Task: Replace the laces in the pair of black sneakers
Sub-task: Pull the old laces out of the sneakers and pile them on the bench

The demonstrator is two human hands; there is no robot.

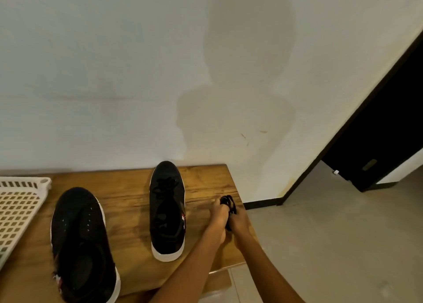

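Two black sneakers with white soles stand on a wooden bench (pixel 128 202), toes toward the wall. The left sneaker (pixel 80 243) shows empty eyelets and no lace. The right sneaker (pixel 167 209) has a black lace threaded through it. Near the bench's right edge, a bundle of black lace (pixel 227 202) is held between both hands. My left hand (pixel 219 215) grips it from the left and my right hand (pixel 238 220) grips it from the right. Part of the bundle is hidden between the hands.
A white perforated plastic basket (pixel 20 206) sits at the bench's left end. A white wall rises right behind the bench. Grey tiled floor (pixel 320 234) lies to the right, with a dark doorway (pixel 389 128) beyond it.
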